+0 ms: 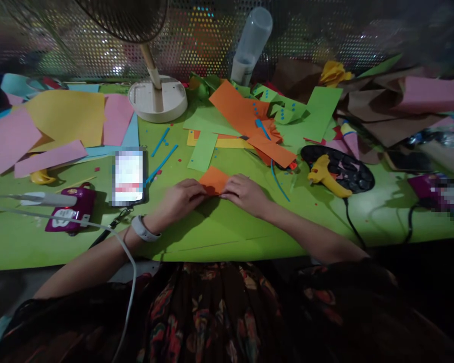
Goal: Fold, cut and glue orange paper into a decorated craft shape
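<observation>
A small piece of orange paper (214,180) lies near the front middle of the green table, between my two hands. My left hand (184,197) pinches its left lower edge, fingers pressed together. On the other side, my right hand (246,194) grips the right lower corner the same way. The paper's near edge is partly hidden by my fingertips. Just beyond it rests a light green paper strip (203,151). Larger orange paper (236,106) and an orange strip (272,148) lie farther back to the right.
A phone (128,176) and a purple power block (71,209) with a white cable lie left. To the right, a yellow glue gun (329,176) rests on a black tray (357,169). A fan base (158,101), a clear bottle (252,43) and coloured paper (66,116) line the back.
</observation>
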The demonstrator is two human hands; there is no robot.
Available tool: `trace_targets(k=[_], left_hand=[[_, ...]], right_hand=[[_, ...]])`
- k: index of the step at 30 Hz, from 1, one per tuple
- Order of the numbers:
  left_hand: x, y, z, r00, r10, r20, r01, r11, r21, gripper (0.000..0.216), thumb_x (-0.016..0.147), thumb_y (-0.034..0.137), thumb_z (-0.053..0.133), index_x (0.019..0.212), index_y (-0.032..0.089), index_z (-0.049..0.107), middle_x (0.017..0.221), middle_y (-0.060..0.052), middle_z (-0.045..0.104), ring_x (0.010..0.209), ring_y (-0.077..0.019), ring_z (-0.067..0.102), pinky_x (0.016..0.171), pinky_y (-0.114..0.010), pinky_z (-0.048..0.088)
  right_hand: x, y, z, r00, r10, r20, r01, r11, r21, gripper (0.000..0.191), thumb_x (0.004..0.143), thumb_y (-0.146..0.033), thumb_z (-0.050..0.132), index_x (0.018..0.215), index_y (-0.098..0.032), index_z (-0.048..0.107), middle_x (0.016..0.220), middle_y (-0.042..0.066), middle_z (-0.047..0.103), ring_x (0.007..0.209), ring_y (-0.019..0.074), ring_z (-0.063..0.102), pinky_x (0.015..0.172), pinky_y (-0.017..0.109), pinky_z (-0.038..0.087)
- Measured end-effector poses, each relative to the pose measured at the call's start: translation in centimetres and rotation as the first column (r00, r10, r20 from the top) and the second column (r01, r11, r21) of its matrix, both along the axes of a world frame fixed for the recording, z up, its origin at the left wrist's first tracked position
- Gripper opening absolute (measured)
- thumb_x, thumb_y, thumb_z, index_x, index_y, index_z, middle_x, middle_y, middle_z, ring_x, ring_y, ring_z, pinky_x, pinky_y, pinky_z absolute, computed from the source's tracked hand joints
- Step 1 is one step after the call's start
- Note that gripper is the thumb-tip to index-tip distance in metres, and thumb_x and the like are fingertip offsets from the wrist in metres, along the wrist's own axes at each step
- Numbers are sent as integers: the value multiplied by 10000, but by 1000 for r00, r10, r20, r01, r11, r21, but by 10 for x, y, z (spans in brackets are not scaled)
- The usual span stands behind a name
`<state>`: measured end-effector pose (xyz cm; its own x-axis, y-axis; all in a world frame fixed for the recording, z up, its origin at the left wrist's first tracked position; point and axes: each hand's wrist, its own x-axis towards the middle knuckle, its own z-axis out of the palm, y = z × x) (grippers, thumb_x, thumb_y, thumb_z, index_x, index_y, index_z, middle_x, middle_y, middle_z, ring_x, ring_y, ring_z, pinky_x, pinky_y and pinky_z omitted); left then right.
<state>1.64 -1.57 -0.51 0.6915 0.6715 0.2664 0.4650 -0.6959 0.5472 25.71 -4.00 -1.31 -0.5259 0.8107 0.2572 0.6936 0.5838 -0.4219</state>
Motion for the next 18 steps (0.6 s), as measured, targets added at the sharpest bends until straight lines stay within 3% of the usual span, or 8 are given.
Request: trace_targets(k=[7, 18], left_hand=[[-4, 6, 2, 994, 103, 19, -98, 981, -168, 197, 895, 352, 590, 800, 229, 710, 847, -55, 672, 735, -163, 635, 662, -324, 527], [-45, 31, 27, 972, -41, -232, -9, 977, -211, 287, 895, 426, 553, 770, 216, 703, 808, -44, 675, 754, -162, 633, 687, -305, 505]], right_hand=[[1, 9, 9, 992, -120, -47, 100, 946, -309, 156, 861, -336, 701, 812, -192, 667, 825, 26, 628, 803, 172, 534, 687, 289, 362], [3, 9, 14, 990, -139, -24, 122, 929, -348, 126, 868, -294, 691, 815, -184, 663, 801, 23, 631, 783, 163, 547, 664, 278, 359]])
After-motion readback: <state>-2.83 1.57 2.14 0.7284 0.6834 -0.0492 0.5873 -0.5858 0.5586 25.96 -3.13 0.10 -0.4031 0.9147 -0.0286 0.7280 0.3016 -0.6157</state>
